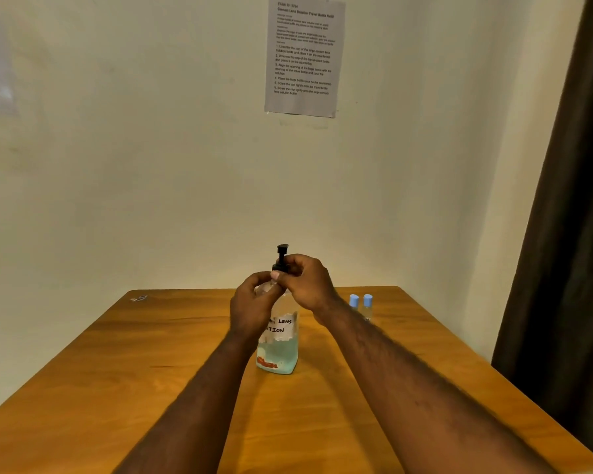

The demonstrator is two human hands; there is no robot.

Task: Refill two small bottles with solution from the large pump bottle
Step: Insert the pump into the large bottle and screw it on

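The large pump bottle (278, 350) stands upright in the middle of the wooden table (117, 371). It is clear, holds pale blue liquid in its lower part and has a white handwritten label. My left hand (252, 309) wraps around its shoulder and neck. My right hand (305, 282) grips the collar of the black pump top (282, 256), whose head sticks up above my fingers. Two small clear bottles with light blue caps (354, 301) (367, 302) stand side by side at the back right of the table, caps on, partly hidden by my right forearm.
The table sits in a corner against a cream wall. A printed instruction sheet (303, 56) hangs on the wall above. A dark curtain (569, 234) hangs along the right side. A small scrap (138, 297) lies at the table's back left corner.
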